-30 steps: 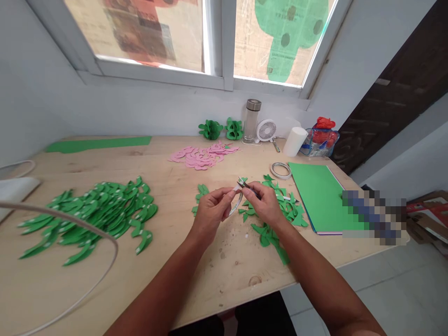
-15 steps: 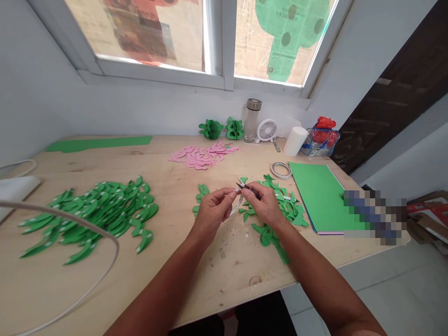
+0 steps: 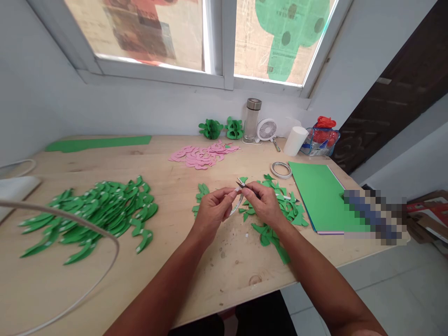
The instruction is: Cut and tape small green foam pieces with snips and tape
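My left hand (image 3: 214,211) is closed around a roll of white tape (image 3: 237,205), its curved edge showing below the fingers. The thumb and forefinger pinch the tape's end. Close against it, my right hand (image 3: 266,207) grips small dark scissors (image 3: 240,185), their blades pointing left at the pinched tape. The handles are mostly hidden by the fingers. Green paper scraps (image 3: 290,210) lie beneath and beside my right hand. A few cut green pieces (image 3: 202,190) lie just behind my left hand.
On the left is a heap of green paper leaves (image 3: 101,214) with white tape bits, behind a curving cable (image 3: 114,252). Pink cutouts (image 3: 203,156) lie farther back. Right of the scraps are another tape roll (image 3: 281,170) and green sheets (image 3: 318,196). A glass bottle (image 3: 251,121) and small fan (image 3: 267,129) stand behind.
Almost nothing differs. Both hands keep the same place and grip, with the scissors still at the tape's end.
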The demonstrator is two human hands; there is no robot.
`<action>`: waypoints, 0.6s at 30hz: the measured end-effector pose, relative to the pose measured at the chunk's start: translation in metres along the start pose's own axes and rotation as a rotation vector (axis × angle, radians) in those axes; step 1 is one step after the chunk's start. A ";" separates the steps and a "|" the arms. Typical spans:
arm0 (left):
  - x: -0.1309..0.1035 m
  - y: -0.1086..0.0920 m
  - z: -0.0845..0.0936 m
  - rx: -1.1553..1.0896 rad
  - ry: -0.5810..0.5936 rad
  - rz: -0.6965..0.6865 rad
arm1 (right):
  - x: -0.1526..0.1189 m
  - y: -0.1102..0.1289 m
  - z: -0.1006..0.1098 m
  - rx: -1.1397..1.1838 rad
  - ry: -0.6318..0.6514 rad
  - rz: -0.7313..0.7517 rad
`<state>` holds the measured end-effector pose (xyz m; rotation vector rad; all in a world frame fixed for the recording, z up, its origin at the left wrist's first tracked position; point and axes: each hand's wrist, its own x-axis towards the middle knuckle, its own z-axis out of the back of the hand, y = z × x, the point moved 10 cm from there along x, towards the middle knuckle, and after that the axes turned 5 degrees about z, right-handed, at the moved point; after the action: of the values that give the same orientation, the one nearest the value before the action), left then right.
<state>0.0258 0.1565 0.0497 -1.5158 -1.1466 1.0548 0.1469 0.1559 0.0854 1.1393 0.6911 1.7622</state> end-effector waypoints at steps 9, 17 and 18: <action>-0.001 -0.001 0.000 0.008 -0.006 -0.004 | -0.001 0.002 0.001 -0.014 -0.011 0.007; -0.001 0.000 0.000 0.008 0.000 -0.005 | 0.000 0.000 0.002 -0.056 -0.023 0.000; -0.001 0.000 0.000 0.011 0.002 -0.005 | 0.000 0.000 0.003 -0.064 -0.026 -0.002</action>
<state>0.0258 0.1559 0.0498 -1.5043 -1.1414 1.0546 0.1494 0.1556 0.0862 1.1156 0.6164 1.7522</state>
